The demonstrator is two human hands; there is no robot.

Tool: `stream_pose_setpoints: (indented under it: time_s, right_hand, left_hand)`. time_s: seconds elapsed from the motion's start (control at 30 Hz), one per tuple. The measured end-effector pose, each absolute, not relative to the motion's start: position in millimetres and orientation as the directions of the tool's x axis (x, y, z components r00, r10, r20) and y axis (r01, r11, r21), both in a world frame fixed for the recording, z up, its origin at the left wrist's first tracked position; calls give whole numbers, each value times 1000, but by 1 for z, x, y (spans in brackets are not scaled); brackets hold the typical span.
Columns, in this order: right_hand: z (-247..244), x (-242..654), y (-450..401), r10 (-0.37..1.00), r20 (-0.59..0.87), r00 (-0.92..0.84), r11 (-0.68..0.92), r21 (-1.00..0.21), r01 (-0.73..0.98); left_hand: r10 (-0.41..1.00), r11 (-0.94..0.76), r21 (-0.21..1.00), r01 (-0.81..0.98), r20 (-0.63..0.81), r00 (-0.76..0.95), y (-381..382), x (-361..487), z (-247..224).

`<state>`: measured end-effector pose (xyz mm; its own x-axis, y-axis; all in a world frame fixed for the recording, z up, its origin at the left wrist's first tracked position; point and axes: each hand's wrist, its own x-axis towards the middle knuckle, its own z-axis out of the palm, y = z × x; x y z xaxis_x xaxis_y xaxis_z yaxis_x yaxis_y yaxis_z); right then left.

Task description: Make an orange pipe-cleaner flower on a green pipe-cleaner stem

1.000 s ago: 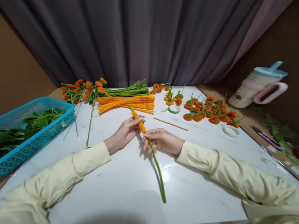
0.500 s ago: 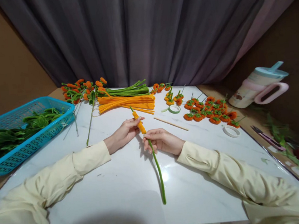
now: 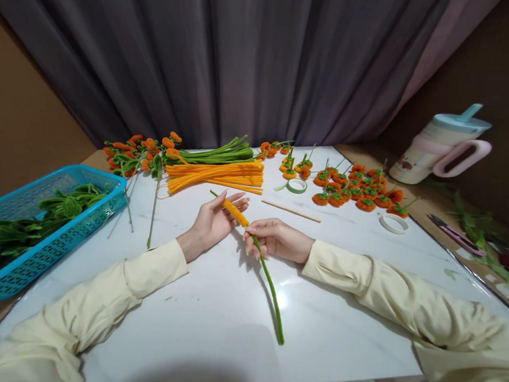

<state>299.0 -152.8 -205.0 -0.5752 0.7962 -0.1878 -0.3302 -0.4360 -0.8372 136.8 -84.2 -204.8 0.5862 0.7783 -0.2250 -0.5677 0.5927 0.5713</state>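
A green pipe cleaner [image 3: 273, 299] has a yellow-orange pipe cleaner coil [image 3: 236, 212] wound around its upper part. Just below the coil, the thumb and fingers of my right hand [image 3: 278, 240] pinch the green stem, whose long lower end hangs toward the table's front edge. My left hand [image 3: 212, 223] is open beside the coil, thumb and fingers apart. The coil's top leans between that thumb and those fingers; whether it touches the palm I cannot tell.
Behind my hands lie orange pipe cleaners [image 3: 214, 177] and green ones [image 3: 222, 153]. A blue basket [image 3: 49, 245] of green leaves stands left. To the right are a wooden stick [image 3: 291, 211], tape rolls [image 3: 297, 186], orange pieces [image 3: 366, 204], scissors [image 3: 457, 235] and a tumbler [image 3: 438, 148].
My left fingers have let go of the coil and spread apart. The coil's upper end has tipped to the left. My right hand keeps its pinch almost in place.
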Motion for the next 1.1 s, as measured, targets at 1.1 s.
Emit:
stream_pose_setpoints:
  time_s: [1.1]
  right_hand:
    - [-174,347,-130,826,-267,-497,-248,-963,105]
  left_hand:
    - [734,644,552,-529,-253,630,-75,125,-202]
